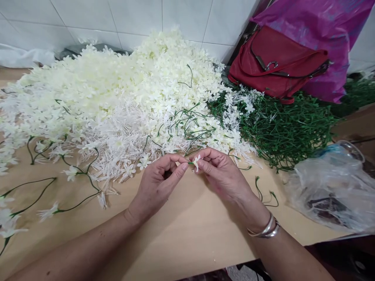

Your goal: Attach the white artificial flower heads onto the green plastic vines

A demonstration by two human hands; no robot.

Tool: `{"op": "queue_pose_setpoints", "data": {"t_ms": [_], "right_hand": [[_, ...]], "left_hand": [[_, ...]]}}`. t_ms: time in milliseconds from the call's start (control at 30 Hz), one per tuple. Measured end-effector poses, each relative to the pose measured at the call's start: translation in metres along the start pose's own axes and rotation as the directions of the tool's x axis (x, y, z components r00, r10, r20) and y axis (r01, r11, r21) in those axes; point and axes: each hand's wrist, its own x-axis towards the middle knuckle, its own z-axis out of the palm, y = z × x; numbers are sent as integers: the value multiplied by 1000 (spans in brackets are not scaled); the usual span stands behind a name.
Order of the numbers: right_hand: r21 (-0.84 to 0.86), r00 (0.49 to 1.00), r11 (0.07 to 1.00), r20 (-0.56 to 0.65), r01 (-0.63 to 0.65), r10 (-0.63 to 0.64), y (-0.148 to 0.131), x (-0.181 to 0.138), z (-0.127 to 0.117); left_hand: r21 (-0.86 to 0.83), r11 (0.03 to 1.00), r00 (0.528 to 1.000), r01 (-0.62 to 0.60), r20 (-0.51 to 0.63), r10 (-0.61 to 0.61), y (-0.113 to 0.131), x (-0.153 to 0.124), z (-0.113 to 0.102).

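My left hand and my right hand meet over the wooden table, both pinched closed. Between their fingertips is a small white artificial flower on a thin green stem. My left thumb and forefinger pinch the stem end; my right fingers hold the blossom. Behind my hands lies a big heap of cream and white artificial flowers. Silver bangles sit on my right wrist.
A pile of bare green plastic stems lies to the right, with a red handbag and purple bag behind it. A clear plastic bag sits at the right edge. Finished flower strands trail on the left. Tiled wall behind.
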Motion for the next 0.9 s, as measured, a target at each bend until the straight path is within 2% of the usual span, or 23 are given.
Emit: {"op": "queue_pose_setpoints", "data": {"t_ms": [133,333,633,900], "right_hand": [[-28,1000,1000,-9,-10,10,1,0,0],[-87,999,996,-33,-7,4,3,0,1],[-84,1000,996,-28,-16,14,7,-2,0],[-82,999,997,31,-18,20,4,0,-1]], "left_hand": [[15,1000,1000,-23,8,23,-2,0,0],[-8,1000,999,7,45,-7,-6,1,-1],[-54,998,998,11,64,-8,-5,-1,0],[-52,999,999,6,54,-3,-4,0,1]]}}
